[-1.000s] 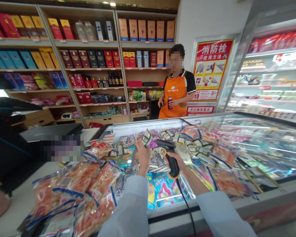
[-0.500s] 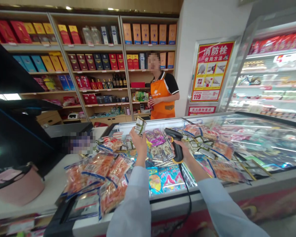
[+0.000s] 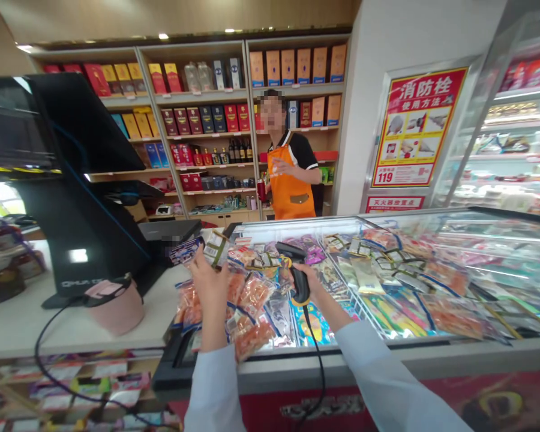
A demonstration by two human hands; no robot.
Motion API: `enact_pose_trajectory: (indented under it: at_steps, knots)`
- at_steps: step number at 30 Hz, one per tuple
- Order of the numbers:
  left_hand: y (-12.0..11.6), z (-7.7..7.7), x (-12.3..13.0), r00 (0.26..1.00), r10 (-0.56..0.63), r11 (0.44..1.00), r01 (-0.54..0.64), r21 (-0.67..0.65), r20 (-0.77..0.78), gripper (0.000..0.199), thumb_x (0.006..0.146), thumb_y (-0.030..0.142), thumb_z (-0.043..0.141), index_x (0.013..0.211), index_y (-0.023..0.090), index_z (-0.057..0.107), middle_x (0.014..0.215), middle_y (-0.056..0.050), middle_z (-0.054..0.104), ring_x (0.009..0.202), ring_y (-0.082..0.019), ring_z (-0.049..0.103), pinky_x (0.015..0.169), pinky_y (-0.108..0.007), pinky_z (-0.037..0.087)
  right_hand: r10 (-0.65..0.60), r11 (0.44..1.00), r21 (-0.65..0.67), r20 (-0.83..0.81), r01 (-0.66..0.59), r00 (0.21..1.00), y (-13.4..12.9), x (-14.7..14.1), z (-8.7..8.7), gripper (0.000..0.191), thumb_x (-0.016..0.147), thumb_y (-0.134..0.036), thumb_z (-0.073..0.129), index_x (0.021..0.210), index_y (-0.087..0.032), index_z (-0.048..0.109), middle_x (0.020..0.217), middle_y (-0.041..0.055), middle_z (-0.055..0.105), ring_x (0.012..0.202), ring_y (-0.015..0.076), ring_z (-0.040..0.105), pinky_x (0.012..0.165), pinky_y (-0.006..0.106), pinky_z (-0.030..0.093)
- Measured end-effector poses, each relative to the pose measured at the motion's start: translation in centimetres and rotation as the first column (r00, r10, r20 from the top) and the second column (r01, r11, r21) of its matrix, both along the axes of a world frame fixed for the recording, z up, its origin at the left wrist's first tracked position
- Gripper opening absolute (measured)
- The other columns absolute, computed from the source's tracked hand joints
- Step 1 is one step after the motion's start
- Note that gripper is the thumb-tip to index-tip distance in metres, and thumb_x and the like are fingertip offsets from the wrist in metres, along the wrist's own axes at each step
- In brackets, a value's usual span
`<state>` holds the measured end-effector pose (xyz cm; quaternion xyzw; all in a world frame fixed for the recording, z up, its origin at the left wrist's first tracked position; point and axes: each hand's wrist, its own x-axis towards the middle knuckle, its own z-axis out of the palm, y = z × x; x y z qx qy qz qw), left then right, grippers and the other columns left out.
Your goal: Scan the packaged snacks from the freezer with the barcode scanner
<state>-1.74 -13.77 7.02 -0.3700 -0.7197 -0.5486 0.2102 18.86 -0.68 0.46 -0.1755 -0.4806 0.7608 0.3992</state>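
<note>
My left hand [image 3: 210, 277] is closed on a small snack packet [image 3: 216, 247] with a white label and a green band, held upright above the freezer's left end. A dark patterned packet [image 3: 185, 252] lies just left of my fingers; whether they touch it I cannot tell. My right hand [image 3: 306, 279] grips a black-and-yellow barcode scanner [image 3: 300, 282], its head pointing left toward the packet. From the scanner's handle a black cable [image 3: 317, 354] hangs over the freezer's front edge. Orange snack bags [image 3: 256, 293] with blue edges are piled below and between my hands on the glass.
The freezer [image 3: 387, 354] holds colourful packs under its glass, with more packets [image 3: 400, 261] on top at right. To the left stand a black checkout machine [image 3: 85, 198] and a pink basket [image 3: 117, 306]. Across the freezer, a person in an orange apron [image 3: 292, 180] faces me before shelves.
My view has turned left, bringing in more of the checkout machine. My left hand has moved left with the packet. The scanner's head has shifted left too. The person opposite has raised a hand.
</note>
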Motion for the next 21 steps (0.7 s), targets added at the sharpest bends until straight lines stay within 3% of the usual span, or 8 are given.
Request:
enact_pose_trajectory:
  at_steps: [2,4,5,7,13,21]
  knots:
    - [-0.9,-1.1,-0.8,0.986,0.164,0.955,-0.165,-0.246,-0.023,0.061,0.076,0.027,0.064,0.132,0.009,0.05,0.117,-0.02,0.054,0.113,-0.035,0.051,0.096,-0.05,0.043,0.026,0.999,-0.044,-0.044,-0.028,0.999,0.4,-1.0,-1.8,0.03,0.067,-0.046,0.068,0.071,-0.018,0.059,0.048,-0.0037,0.054,0.035,0.0088,0.045,0.033,0.02,0.035]
    - [-1.2,-2.0,-1.1,0.948,0.3,0.841,-0.317,-0.438,-0.11,0.052,0.08,0.037,0.062,0.122,0.006,0.059,0.113,-0.023,0.056,0.111,-0.039,0.05,0.091,-0.053,0.043,0.056,0.994,-0.086,-0.049,-0.06,0.997,0.9,-1.7,-3.4,0.031,0.067,-0.046,0.068,0.072,-0.017,0.058,0.047,-0.0037,0.053,0.034,0.009,0.045,0.032,0.021,0.033]
    - [-1.2,-2.4,-1.0,0.929,0.336,0.793,-0.368,-0.485,-0.156,0.051,0.081,0.041,0.06,0.119,0.007,0.062,0.114,-0.023,0.056,0.11,-0.04,0.049,0.09,-0.053,0.042,0.069,0.992,-0.102,-0.039,-0.073,0.997,1.1,-1.9,-4.0,0.031,0.068,-0.047,0.068,0.07,-0.017,0.058,0.047,-0.0033,0.053,0.033,0.0092,0.045,0.032,0.021,0.033]
    - [-1.0,-3.0,-0.7,0.908,0.353,0.75,-0.418,-0.512,-0.225,0.053,0.084,0.047,0.055,0.121,0.011,0.062,0.116,-0.023,0.057,0.109,-0.039,0.049,0.09,-0.052,0.04,0.095,0.988,-0.122,-0.016,-0.096,0.995,1.3,-2.0,-4.9,0.032,0.068,-0.048,0.068,0.068,-0.018,0.057,0.047,-0.003,0.053,0.033,0.0097,0.046,0.032,0.022,0.032]
    - [-0.4,-4.1,-0.3,0.891,0.355,0.751,-0.451,-0.481,-0.282,0.056,0.085,0.047,0.05,0.128,0.011,0.059,0.111,-0.02,0.062,0.108,-0.036,0.05,0.095,-0.049,0.036,0.099,0.978,-0.183,0.0,-0.097,0.995,1.1,-1.5,-5.0,0.034,0.067,-0.049,0.067,0.064,-0.016,0.058,0.049,-0.0014,0.055,0.037,0.009,0.046,0.036,0.022,0.033]
    - [-0.5,-4.3,-0.5,0.888,0.362,0.76,-0.458,-0.462,-0.285,0.058,0.086,0.049,0.044,0.126,0.01,0.06,0.11,-0.021,0.064,0.106,-0.037,0.053,0.09,-0.049,0.04,0.115,0.963,-0.245,-0.006,-0.113,0.993,0.9,-1.7,-4.9,0.033,0.066,-0.049,0.066,0.065,-0.017,0.057,0.047,-0.0024,0.052,0.039,0.0097,0.044,0.04,0.023,0.032]
